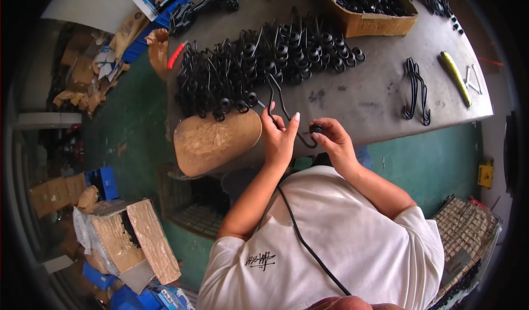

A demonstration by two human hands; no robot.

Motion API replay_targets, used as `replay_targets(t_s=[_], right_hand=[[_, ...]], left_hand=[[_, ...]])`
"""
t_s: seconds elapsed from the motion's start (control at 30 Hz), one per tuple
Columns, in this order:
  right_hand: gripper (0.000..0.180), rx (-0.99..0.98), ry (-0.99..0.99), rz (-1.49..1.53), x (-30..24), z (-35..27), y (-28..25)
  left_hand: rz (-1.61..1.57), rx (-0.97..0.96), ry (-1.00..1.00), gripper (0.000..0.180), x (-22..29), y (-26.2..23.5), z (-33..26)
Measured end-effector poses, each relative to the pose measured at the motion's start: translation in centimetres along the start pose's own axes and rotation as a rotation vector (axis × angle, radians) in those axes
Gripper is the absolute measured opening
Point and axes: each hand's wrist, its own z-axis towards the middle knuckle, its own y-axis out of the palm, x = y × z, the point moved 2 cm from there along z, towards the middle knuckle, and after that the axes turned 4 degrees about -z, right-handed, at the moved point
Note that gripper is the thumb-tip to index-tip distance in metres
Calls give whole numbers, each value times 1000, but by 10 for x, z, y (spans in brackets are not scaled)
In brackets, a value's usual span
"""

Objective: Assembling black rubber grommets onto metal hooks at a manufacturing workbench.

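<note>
My left hand (280, 140) is closed around a bent black metal rod (282, 101), its looped end pointing away from me and its hooked end curving toward my right hand. Between the thumb and fingers of my right hand (337, 147) is a small black round rubber-like ring (316, 128), close to the rod's hooked end; I cannot tell whether they touch. Just beyond my hands lies a heap of similar black bent rods (242, 62), many fitted with round black pieces. A worn wooden board (217, 144) rests at the table's near edge, left of my left hand.
An open cardboard box (380, 26) of small black round pieces stands on the metal table (380, 95). Several bare rods (414, 92), a yellow-green tool (455, 78) and a silver metal piece (472, 80) lie right. A red-handled tool (176, 55) lies left. Cartons (151, 238) crowd the left floor.
</note>
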Motion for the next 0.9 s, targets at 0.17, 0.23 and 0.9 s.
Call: replay_targets(t_s=[0.17,0.23,0.9], right_hand=[[39,68,-214,-404,-9,0,11],[40,78,-267,-498,-15,-1,16],[28,146,-121,-578,-13,3,18]], left_hand=[[-14,-3,12,66,1,1,-2],[-35,-8,10,66,4,3,-2],[-253,-30,-165,62,4,16,-4]])
